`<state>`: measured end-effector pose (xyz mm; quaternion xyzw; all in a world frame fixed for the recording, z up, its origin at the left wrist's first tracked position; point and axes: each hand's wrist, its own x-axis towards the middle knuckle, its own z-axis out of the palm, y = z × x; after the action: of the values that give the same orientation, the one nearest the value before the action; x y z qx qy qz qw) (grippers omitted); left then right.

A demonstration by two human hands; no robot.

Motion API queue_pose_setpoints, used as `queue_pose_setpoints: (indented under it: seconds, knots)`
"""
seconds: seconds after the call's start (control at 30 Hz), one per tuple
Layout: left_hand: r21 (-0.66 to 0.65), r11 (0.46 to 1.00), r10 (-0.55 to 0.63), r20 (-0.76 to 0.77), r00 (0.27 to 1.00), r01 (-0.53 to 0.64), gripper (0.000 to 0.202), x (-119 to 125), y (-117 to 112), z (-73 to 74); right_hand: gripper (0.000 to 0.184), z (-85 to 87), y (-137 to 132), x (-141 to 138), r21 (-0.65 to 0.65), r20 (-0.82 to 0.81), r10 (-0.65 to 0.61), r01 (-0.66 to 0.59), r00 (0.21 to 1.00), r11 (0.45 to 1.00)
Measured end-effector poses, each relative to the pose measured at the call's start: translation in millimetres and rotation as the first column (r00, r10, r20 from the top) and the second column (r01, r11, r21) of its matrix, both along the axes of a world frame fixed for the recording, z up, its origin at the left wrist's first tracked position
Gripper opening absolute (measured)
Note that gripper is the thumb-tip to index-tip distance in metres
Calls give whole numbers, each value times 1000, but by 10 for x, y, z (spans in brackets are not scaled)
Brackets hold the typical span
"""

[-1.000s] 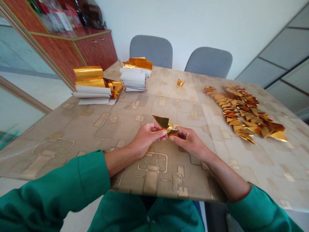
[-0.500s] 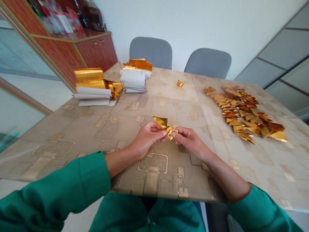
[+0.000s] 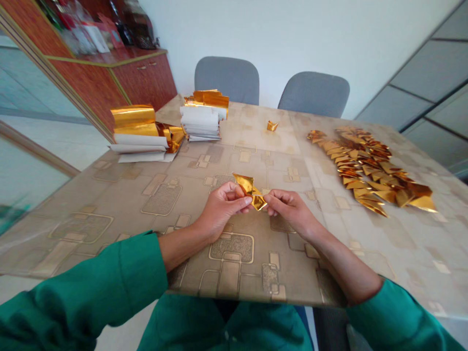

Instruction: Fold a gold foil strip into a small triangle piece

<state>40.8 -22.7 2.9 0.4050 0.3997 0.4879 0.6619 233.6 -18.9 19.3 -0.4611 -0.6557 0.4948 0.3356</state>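
Note:
A small folded piece of gold foil (image 3: pixel 249 191) hangs between my hands above the table, a pointed flap standing up and a shorter flap below it. My left hand (image 3: pixel 223 208) pinches its left side between thumb and fingers. My right hand (image 3: pixel 290 210) grips the lower right corner with its fingertips. A tiny folded gold foil piece (image 3: pixel 272 126) sits alone farther up the table. To the right lies a long heap of folded gold foil triangles (image 3: pixel 365 168).
Rolled gold foil with white backing sheets (image 3: pixel 141 129) and a stack of white-backed sheets (image 3: pixel 203 117) stand at the far left of the patterned table (image 3: pixel 234 253). Grey chairs (image 3: pixel 226 80) and a wooden cabinet (image 3: pixel 144 75) stand beyond it.
The foil piece has been refolded, its upper flap now smaller and tilted. My right hand has shifted slightly right, and the view has tilted a little.

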Motion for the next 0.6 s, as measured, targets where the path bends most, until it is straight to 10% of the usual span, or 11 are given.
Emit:
queue_pose_setpoints:
  seconds: [0.37, 0.6]
  knots:
    - [300, 954, 57, -221, 974, 12, 12, 5, 19, -40, 44, 22, -22, -29, 32, -38, -75, 76, 996, 997]
    - [722, 686, 421, -492, 762, 87, 6, -87, 24, 71, 46, 61, -70, -28, 3, -91, -51, 52, 995, 999]
